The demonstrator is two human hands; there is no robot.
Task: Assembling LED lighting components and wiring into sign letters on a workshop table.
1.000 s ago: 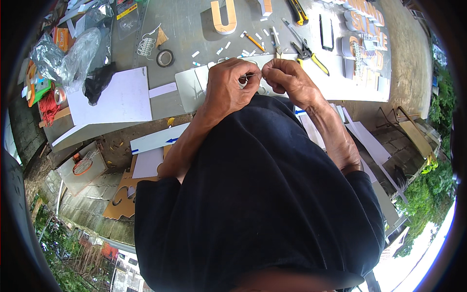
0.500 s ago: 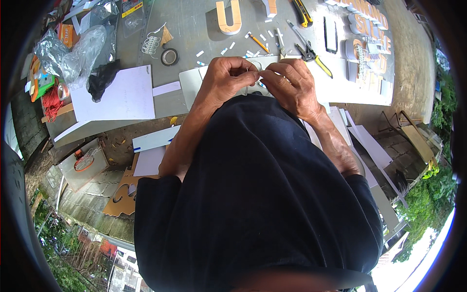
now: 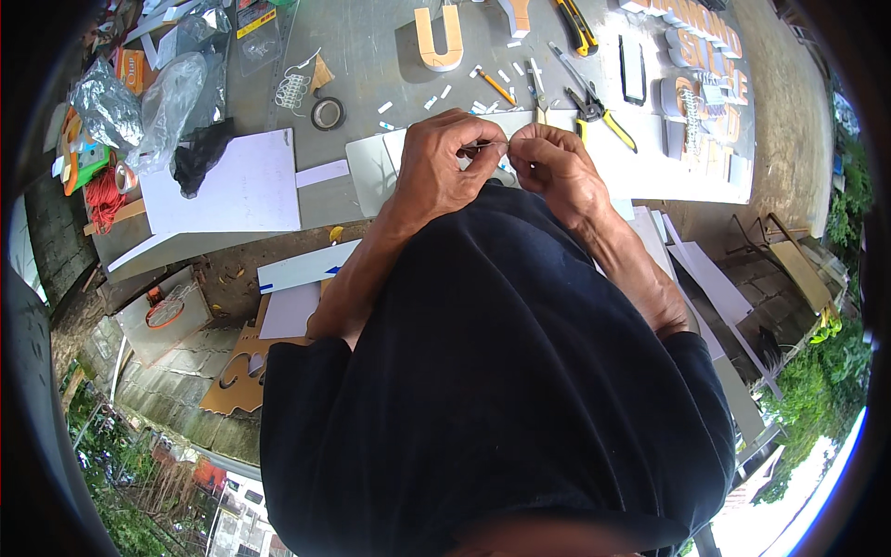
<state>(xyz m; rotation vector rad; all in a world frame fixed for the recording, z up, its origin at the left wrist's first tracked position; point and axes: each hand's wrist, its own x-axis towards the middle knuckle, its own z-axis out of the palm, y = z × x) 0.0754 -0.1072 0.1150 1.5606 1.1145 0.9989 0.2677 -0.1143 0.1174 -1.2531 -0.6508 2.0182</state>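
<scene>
Setting: outdoor grey desk (image 3: 371, 65) under daylight, seen from above; greenery at the rim of the view, paving and cut board scraps below the desk edge.
Left hand (image 3: 445, 172): fingers curled, thumb and fingertips pressed together on a thin dark sliver (image 3: 483, 147); pinching its left end.
Right hand (image 3: 548, 167): fingers bunched tight, tips meeting the left hand's at the same sliver; whether it truly grips or only touches cannot be told.
Held thing: sliver lies between the two sets of fingertips, at 1 o'clock from the left hand's middle and 10 o'clock from the right's; long axis roughly 9-to-3; too small to name its kind.
Nearer hand: left hand covers more of it; both are in contact or just beside.
Under the hands: pale grey sheet (image 3: 371, 172) flat on the desk, hands raised just above it.
At 12 o'clock: orange U-shaped letter (image 3: 438, 42), orange pencil (image 3: 497, 86), small white strips (image 3: 445, 91) scattered about.
At 1 o'clock: pliers with yellow and black handles (image 3: 594, 111), yellow utility knife (image 3: 577, 23), dark flat bar (image 3: 633, 70).
At 2 o'clock: white board carrying raised sign letters (image 3: 705, 84).
At 10 o'clock: roll of dark tape (image 3: 327, 113), small white coil (image 3: 292, 91).
At 9 o'clock: white sheet (image 3: 246, 186), black rag (image 3: 200, 153), clear plastic bags (image 3: 172, 97).
Foreground: dark shirt (image 3: 501, 390) fills the lower view.
</scene>
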